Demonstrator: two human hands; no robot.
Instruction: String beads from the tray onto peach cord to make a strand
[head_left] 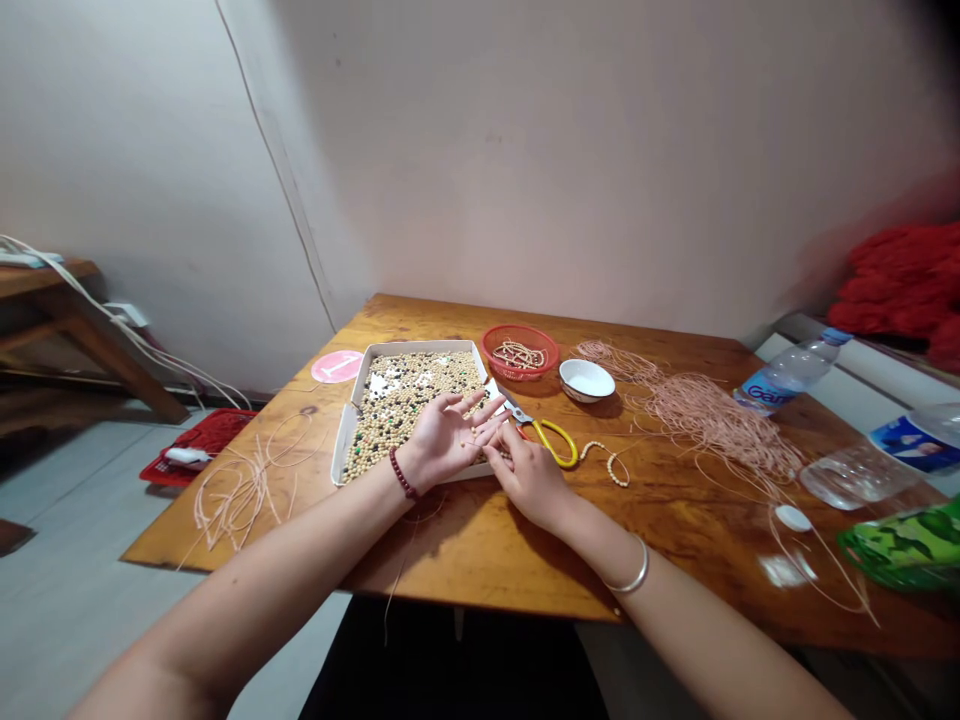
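Observation:
Above the near right part of a white tray point(347, 440) of small beads point(405, 400), my left hand point(450, 440) lies palm up with its fingers spread. A tiny bead point(463, 445) seems to rest on that palm. My right hand point(529, 475) is closed in a pinch beside the left fingers, on what looks like the end of a thin pale cord point(475, 446); its detail is too small to see well. Most beads are cream, mixed with black and a few green ones. Yellow-handled scissors point(559, 443) lie just beyond my right hand, partly over the tray's edge.
Behind the tray stand a red basket point(556, 352) holding strung beads and a white bowl point(587, 393). A short bead string point(616, 470) lies right of the scissors. Pink cord point(712, 420) is heaped rightward near bottles point(795, 370). Loose cords point(240, 490) lie left, near a pink disc point(336, 367).

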